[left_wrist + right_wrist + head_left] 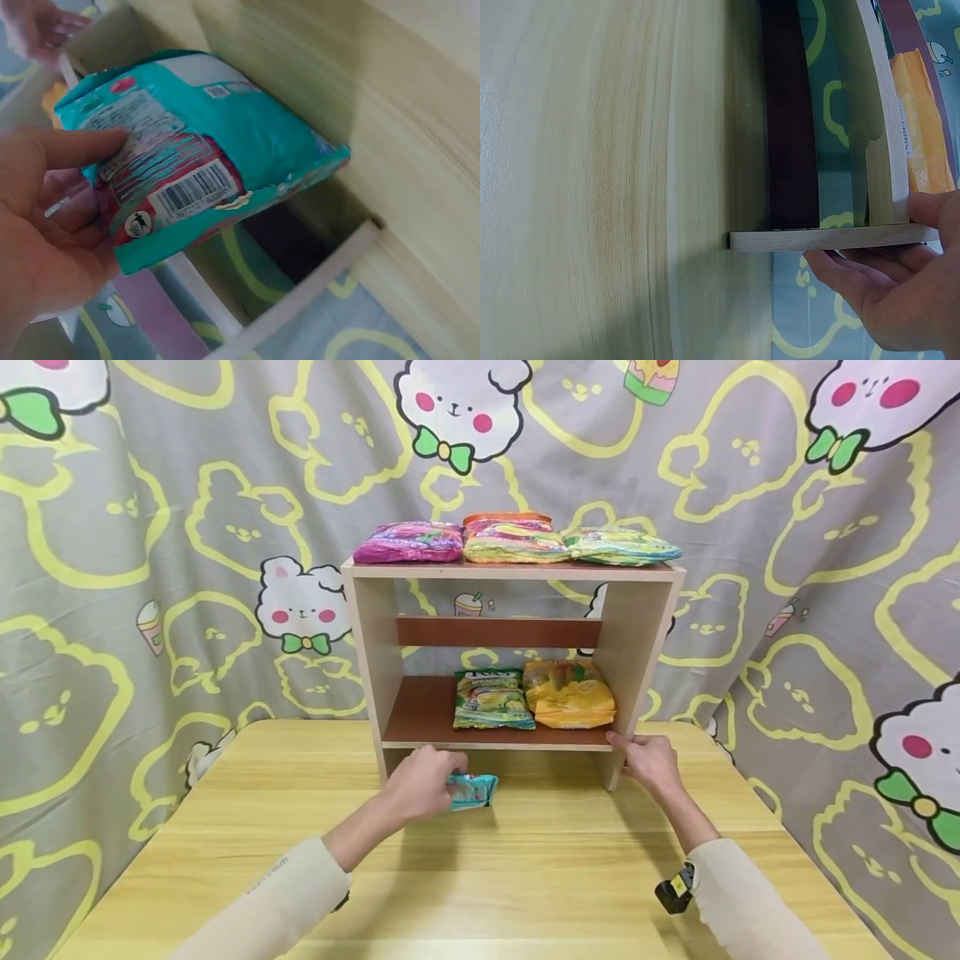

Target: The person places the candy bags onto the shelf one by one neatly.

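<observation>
My left hand (pixel 424 783) grips a teal snack bag (pixel 474 791) in front of the small shelf unit (pixel 495 747), below its middle board. In the left wrist view the thumb lies across the printed back of the bag, beside a barcode, and the fingers curl underneath. My right hand (pixel 651 763) holds the lower right side panel of the unit. In the right wrist view its thumb is on the inner side, at the middle board, and its fingers (pixel 844 277) are on the panel's outer face.
On the middle board lie a green bag (pixel 493 700) and a yellow bag (pixel 570 697). Along the top are a purple bag (pixel 408 542), an orange-and-yellow bag (pixel 514 539) and a light green bag (pixel 621 545). The unit stands on a wooden table (pixel 525 885) before a patterned curtain (pixel 247 485).
</observation>
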`<state>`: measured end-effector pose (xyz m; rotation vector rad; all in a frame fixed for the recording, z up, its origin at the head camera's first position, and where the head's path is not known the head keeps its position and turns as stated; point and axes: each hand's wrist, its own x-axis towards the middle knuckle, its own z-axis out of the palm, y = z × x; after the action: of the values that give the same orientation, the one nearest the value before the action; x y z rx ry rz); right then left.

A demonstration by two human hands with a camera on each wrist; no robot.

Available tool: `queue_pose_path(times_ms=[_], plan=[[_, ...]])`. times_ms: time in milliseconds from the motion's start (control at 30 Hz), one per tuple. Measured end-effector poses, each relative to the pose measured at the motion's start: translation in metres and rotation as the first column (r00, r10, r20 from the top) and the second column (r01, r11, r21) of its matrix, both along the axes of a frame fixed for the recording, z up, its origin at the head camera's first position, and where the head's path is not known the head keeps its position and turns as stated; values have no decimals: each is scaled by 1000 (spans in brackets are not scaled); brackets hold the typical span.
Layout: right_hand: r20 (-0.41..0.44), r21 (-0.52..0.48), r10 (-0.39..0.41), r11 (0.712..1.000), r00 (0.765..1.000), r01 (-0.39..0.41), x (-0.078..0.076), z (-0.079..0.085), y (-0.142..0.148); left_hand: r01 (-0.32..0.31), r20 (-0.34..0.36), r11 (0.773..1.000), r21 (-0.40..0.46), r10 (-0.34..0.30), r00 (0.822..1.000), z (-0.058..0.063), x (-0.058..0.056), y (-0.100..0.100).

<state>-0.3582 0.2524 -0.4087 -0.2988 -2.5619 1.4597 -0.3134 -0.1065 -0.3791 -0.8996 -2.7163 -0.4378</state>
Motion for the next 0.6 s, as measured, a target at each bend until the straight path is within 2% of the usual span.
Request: queue_pose_path(times_ms=[133, 267, 467, 600], plan=[[1, 18, -3, 1000, 1000, 3, 1, 1, 1, 74, 104, 997, -25, -71, 992, 0, 5, 5], [6, 19, -5, 1000, 1000, 5, 1, 0, 1, 129, 215, 987, -93, -106, 971, -6, 13, 7], [1, 13, 0, 1000, 1000, 0, 0, 0, -1, 149, 356, 958, -244, -54, 933, -16, 31, 11], [-6, 13, 0, 1000, 1000, 0, 1, 1, -2, 144, 412, 956, -255, -27, 911, -18, 32, 11]])
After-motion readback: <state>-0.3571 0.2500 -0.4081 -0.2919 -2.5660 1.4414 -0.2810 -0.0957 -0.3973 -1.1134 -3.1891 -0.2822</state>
